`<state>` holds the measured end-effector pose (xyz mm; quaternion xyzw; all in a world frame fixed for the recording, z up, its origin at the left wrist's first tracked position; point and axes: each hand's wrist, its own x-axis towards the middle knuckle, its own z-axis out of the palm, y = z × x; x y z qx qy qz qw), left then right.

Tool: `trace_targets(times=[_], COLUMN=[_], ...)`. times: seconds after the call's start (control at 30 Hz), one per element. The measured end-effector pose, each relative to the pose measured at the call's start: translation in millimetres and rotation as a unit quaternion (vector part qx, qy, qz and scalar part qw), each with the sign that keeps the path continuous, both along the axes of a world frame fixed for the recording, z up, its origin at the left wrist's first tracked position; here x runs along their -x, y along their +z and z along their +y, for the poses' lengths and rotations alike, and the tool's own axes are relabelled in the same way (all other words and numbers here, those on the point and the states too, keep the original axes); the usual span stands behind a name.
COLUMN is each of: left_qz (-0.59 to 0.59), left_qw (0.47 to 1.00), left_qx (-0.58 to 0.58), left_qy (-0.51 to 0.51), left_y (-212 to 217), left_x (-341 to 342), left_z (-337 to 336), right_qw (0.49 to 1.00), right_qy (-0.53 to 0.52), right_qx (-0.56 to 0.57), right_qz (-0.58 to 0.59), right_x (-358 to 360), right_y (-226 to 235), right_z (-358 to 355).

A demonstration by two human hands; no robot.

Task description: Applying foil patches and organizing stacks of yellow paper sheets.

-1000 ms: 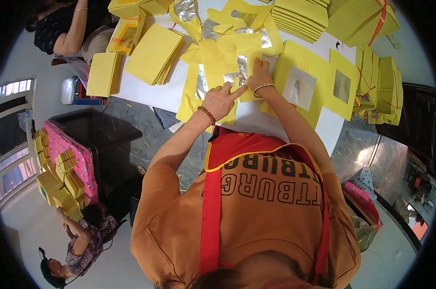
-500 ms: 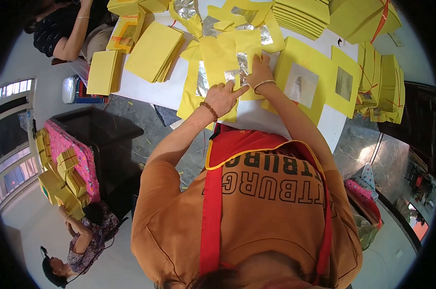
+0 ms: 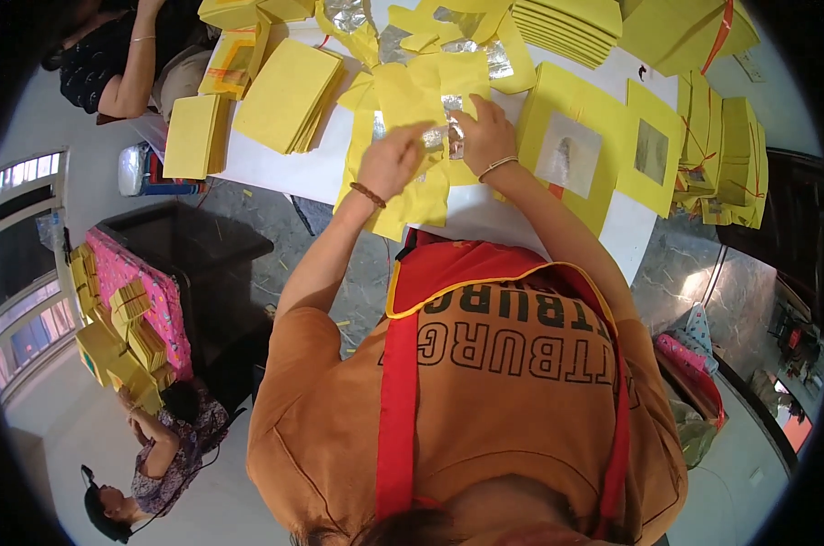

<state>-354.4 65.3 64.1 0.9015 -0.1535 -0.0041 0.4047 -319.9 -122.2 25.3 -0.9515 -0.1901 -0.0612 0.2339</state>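
Observation:
Sheets of yellow paper with silver foil patches (image 3: 430, 77) lie overlapped on the white table in front of me. My left hand (image 3: 392, 164), with a brown bead bracelet, is over the left part of these sheets. Its fingers point toward a foil patch and are smeared by motion, so their grip cannot be made out. My right hand (image 3: 486, 136), wearing a bangle, rests at the sheets' right edge beside a foil strip (image 3: 453, 109). Its thumb and fingers are apart on the paper. Right of it lies a large yellow sheet with a silver square (image 3: 568, 159).
Yellow paper stacks (image 3: 289, 96) stand on the table's left, with another stack (image 3: 566, 32) at the back. Red-tied bundles (image 3: 735, 164) sit at the right. One person (image 3: 125, 86) is at the far left; another (image 3: 171, 446) is by a pink-covered table (image 3: 161, 291).
My left hand has lifted and moved left, away from my right hand. My right hand has shifted slightly, its fingers spreading from the foil. The yellow sheets beneath have shifted slightly.

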Motion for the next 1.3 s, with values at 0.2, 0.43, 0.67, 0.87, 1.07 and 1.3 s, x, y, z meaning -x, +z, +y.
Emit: trace_targets(times=[0.2, 0.43, 0.67, 0.87, 1.07, 1.3], left_qz=[0.008, -0.065, -0.053, -0.046, -0.038, 0.037], left_qw=[0.977, 0.949, 0.951, 0.963, 0.972, 0.953], left_qx=[-0.17, -0.295, -0.279, -0.233, -0.191, -0.236], left_qy=[0.127, 0.094, 0.125, 0.128, 0.129, 0.184], left_y=[4, -16, -19, -15, -17, -7], left_x=[0, 24, 30, 30, 28, 23], left_z=[3, -10, -14, -14, -6, -8], right_qw=[0.972, 0.944, 0.927, 0.933, 0.872, 0.752], right_qy=[-0.116, -0.109, -0.141, -0.084, -0.087, -0.061], right_qx=[-0.152, -0.121, -0.227, -0.295, -0.391, -0.55], right_qz=[0.138, 0.287, 0.262, 0.189, 0.281, 0.357], right_x=[-32, -44, -50, -53, -52, -43], right_y=[-9, 9, 10, 25, 37, 73], right_z=[-13, -6, -15, -37, -53, -59])
